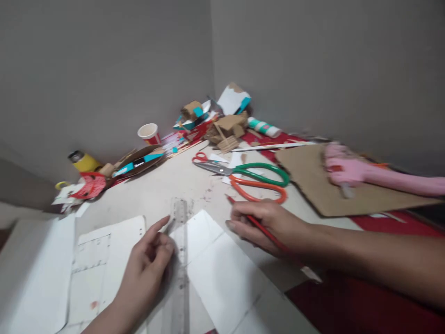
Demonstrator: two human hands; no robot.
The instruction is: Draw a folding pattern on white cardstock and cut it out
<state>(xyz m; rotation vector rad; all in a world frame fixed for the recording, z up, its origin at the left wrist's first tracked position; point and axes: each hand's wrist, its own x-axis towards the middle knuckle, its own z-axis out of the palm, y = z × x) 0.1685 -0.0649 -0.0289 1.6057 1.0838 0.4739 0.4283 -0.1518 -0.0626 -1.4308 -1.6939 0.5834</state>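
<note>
The left hand (149, 257) presses, fingers loosely curled, on the clear ruler (180, 260), whose long axis runs near to far; the right hand (264, 227), just right, grips a red pencil (259, 226).

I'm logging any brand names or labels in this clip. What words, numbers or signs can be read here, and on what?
No text can be read in this picture.
Clear ruler under the left hand: its marks are too blurred to read.
White sheet: faint pencil lines only, no legible words.
Paper cup, yellow bottle and glue stick: any print is too small and blurred.
Red pencil in the right hand: no lettering visible.
</note>
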